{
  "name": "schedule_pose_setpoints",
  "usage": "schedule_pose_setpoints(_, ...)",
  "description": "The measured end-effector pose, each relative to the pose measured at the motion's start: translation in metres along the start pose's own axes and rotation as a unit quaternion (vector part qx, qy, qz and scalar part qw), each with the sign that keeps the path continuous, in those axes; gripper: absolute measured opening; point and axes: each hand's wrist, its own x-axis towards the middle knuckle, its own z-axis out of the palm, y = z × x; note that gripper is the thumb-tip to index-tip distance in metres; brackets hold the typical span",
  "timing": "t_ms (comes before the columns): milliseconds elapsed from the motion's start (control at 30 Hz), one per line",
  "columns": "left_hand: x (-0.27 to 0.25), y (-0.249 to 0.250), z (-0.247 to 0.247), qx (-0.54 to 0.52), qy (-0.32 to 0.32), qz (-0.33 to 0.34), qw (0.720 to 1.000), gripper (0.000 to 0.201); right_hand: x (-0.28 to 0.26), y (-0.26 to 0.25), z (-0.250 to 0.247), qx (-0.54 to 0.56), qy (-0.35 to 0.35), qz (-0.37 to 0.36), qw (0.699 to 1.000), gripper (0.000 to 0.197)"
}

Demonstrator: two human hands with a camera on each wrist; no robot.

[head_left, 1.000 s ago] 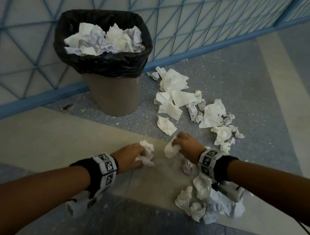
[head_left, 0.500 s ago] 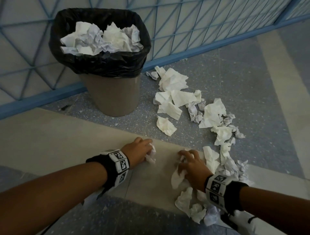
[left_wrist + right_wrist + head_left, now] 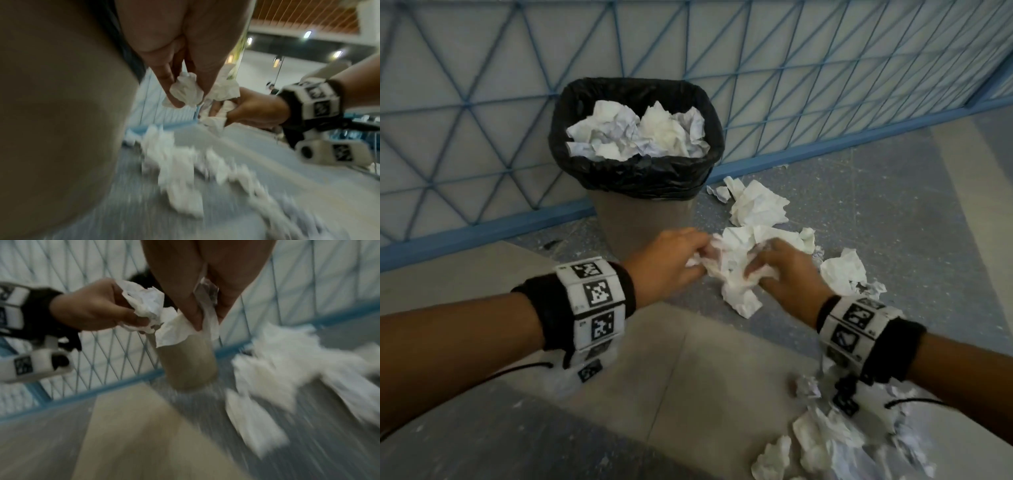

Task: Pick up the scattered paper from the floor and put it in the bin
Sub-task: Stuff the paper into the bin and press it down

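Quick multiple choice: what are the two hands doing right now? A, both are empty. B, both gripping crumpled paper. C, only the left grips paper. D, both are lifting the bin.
B: the left hand and the right hand each grip crumpled paper, held in front of the bin.

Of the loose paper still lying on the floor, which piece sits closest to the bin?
The small crumpled scrap beside the bin's right side, below the black liner's edge. The big crumpled sheet lies just right of it; everything else is nearer the person.

Crumpled white paper [image 3: 736,274] – glossy black plastic bin liner [image 3: 640,174].
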Motion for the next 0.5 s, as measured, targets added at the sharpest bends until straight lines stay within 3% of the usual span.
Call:
schedule_pose_setpoints(67, 0.005, 0.014, -0.049, 0.002, 0.101, 0.019, 0.995, 0.019, 0.031, -0.029, -0.033, 0.016, 0.077, -0.041, 0.996, 0.018)
schedule_pose_setpoints(167, 0.019, 0.016, -0.109, 0.030, 0.225, -0.009, 0.974, 0.023, 0.075, -0.074, -0.070, 0.019, 0.178, -0.097, 0.979, 0.021)
schedule_pose_setpoints(233, 0.034, 0.008, -0.135, 0.069, 0.269, -0.041, 0.960, 0.028, 0.103, -0.102, -0.079, 0.014, 0.188, -0.124, 0.974, 0.030)
schedule_pose_setpoints(300, 0.048, -0.005, -0.144, 0.102, 0.247, -0.085, 0.960, 0.033, 0.132, -0.122, -0.074, -0.027, 0.126, -0.115, 0.985, 0.047)
schedule_pose_setpoints(400, 0.061, -0.023, -0.136, 0.166, 0.087, -0.147, 0.971, 0.034, 0.156, -0.141, -0.057, -0.128, -0.022, -0.050, 0.990, 0.062)
schedule_pose_setpoints(433, 0.063, -0.026, -0.132, 0.179, 0.041, -0.164, 0.969, 0.034, 0.161, -0.142, -0.054, -0.115, -0.049, -0.031, 0.992, 0.062)
schedule_pose_setpoints(500, 0.062, -0.033, -0.129, 0.182, 0.018, -0.184, 0.966, 0.036, 0.161, -0.142, -0.058, -0.043, -0.056, -0.022, 0.997, 0.058)
